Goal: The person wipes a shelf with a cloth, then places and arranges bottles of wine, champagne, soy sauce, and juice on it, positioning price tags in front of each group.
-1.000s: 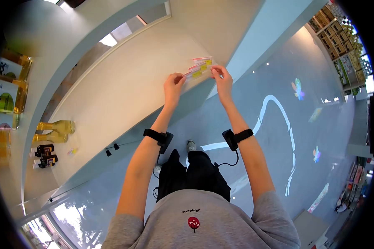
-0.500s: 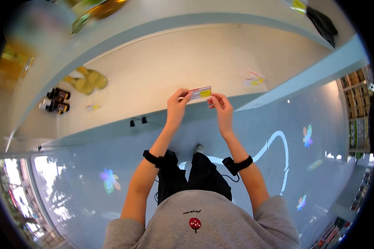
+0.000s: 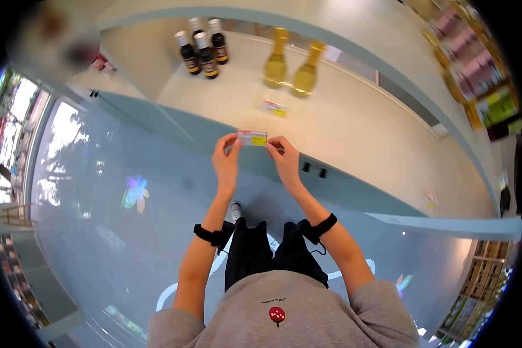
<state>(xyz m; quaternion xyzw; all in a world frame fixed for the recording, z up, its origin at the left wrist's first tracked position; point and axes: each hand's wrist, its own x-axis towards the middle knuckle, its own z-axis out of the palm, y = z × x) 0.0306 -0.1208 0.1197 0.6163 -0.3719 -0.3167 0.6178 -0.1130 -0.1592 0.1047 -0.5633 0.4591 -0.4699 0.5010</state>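
A small price tag (image 3: 253, 138), white with a red strip and a yellow patch, is held up level in front of the shelf edge. My left hand (image 3: 226, 158) pinches its left end between thumb and fingers. At the opposite end, the closed fingertips of my right hand (image 3: 284, 159) grip the tag's right edge. Just beyond, another price tag (image 3: 274, 108) lies on the shelf in front of two yellow bottles, one of them this left bottle (image 3: 275, 65).
Several dark bottles (image 3: 206, 58) with white caps stand on the shelf (image 3: 354, 136) at the back left. Two small black knobs (image 3: 314, 170) stick out from the cabinet front below. An upper shelf board (image 3: 383, 43) arches overhead. Another tag (image 3: 430, 200) lies far right.
My view and body have turned left along the shelf, so the bottles now stand ahead of me. Both hands keep the tag raised, and the right fingers are now on its edge.
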